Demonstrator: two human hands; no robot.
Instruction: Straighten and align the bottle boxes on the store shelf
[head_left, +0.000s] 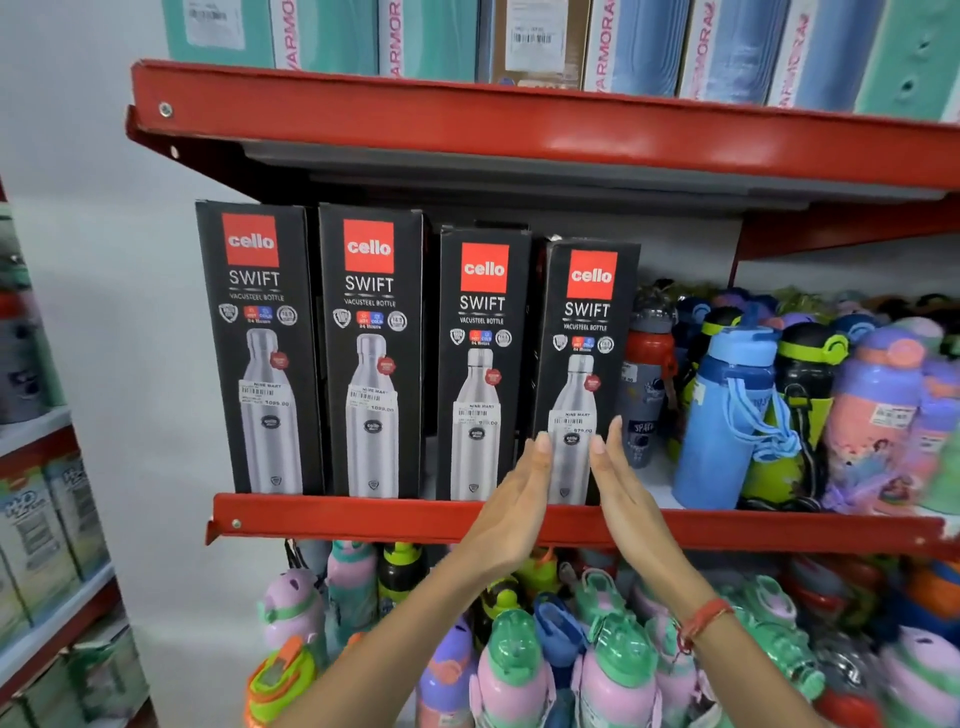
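Several black Cello Swift bottle boxes stand upright along the red middle shelf (363, 517). The two on the left (260, 348) (371, 353) are taller and sit nearer the front. The third box (480, 332) and the rightmost box (589, 322) are shorter; the rightmost one leans slightly. My left hand (511, 514) is flat and open at the lower left edge of the rightmost box. At that box's lower right edge is my right hand (626, 499), also flat with fingers straight. The two palms face each other across the box front; whether they touch it I cannot tell.
Loose coloured bottles crowd the shelf right of the boxes, a red-capped one (647, 364) and a blue one (727, 405) closest. More bottles (519, 665) fill the level below. An upper red shelf (519, 124) overhangs with tall boxes. Another rack (47, 519) stands at left.
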